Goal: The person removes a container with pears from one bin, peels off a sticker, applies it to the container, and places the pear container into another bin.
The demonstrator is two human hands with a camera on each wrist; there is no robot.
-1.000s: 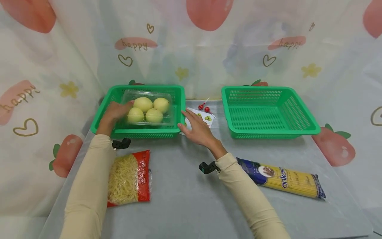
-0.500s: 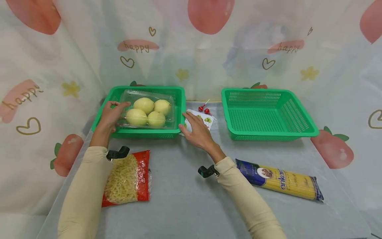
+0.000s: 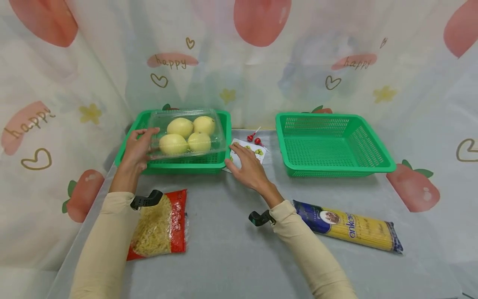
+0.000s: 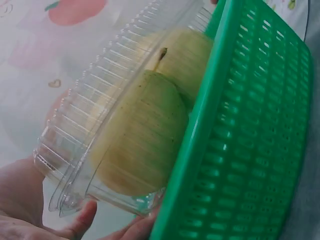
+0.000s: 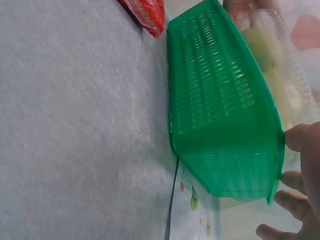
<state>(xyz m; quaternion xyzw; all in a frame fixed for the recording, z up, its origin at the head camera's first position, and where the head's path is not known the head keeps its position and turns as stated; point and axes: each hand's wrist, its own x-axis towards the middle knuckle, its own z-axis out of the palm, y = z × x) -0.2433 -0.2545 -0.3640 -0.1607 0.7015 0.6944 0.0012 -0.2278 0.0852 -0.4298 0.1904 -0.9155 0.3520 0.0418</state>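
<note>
A clear plastic box with several pale yellow-green pears is tilted at the left green basket, its right end over the basket's right rim. My left hand holds the box by its left end; in the left wrist view the thumb lies against the box's corner, while other fingers are partly hidden behind the basket wall. My right hand touches the right rim of that basket with thumb and fingertips, its fingers spread and fairly straight.
A second green basket stands at the right. Between the baskets lie a printed card and two red lollipops. A red-edged pasta bag lies front left, a spaghetti pack front right.
My left hand has moved from over the box to its left end and grips it. The box has risen and tilted, its right end shifting over the rim. The right hand stays at the rim.
</note>
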